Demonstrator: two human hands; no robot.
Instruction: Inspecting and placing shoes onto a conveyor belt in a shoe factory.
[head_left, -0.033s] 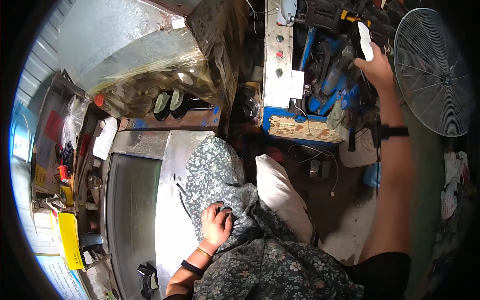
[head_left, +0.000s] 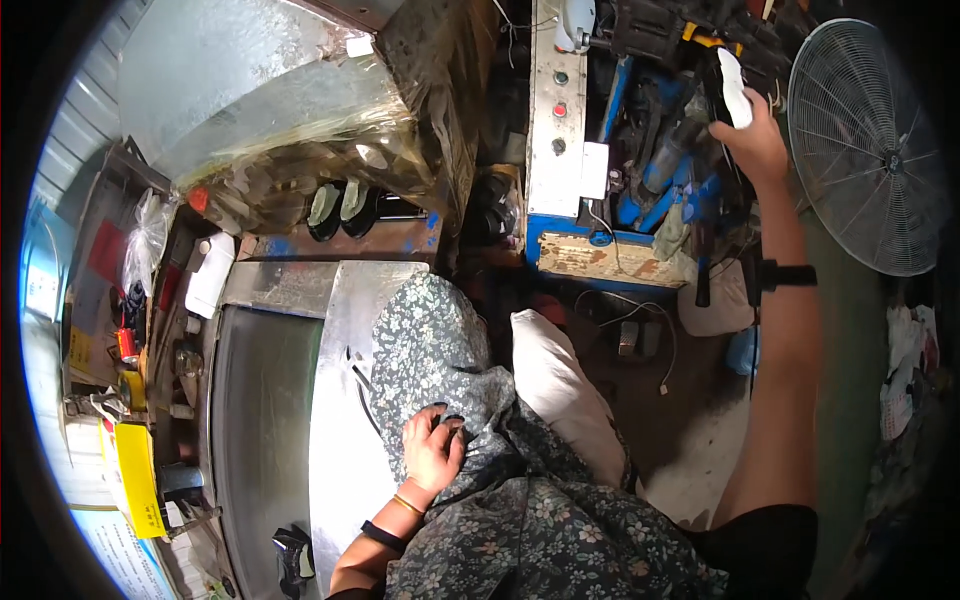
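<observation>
My right hand (head_left: 757,140) reaches out to the upper right beside the machine. Its fingers are closed on a white insole-shaped piece (head_left: 734,88), long, narrow and slightly curved, whose far end points away from me. My left hand (head_left: 433,450) lies on the dark floral apron (head_left: 425,340) over my lap. Its fingers are slightly bent and apart on the cloth, with dark coverings at some tips, and nothing is seen in its grasp. Two black shoes with pale insides (head_left: 340,212) stand on the ledge under the plastic-draped machine.
A blue and white machine (head_left: 553,180) with buttons stands ahead, its dark metal parts near my right hand. A large round fan (head_left: 890,150) is at far right. On the left runs a grey conveyor belt (head_left: 265,420) with a black shoe (head_left: 293,562). A white cushion (head_left: 570,390) lies beside my lap.
</observation>
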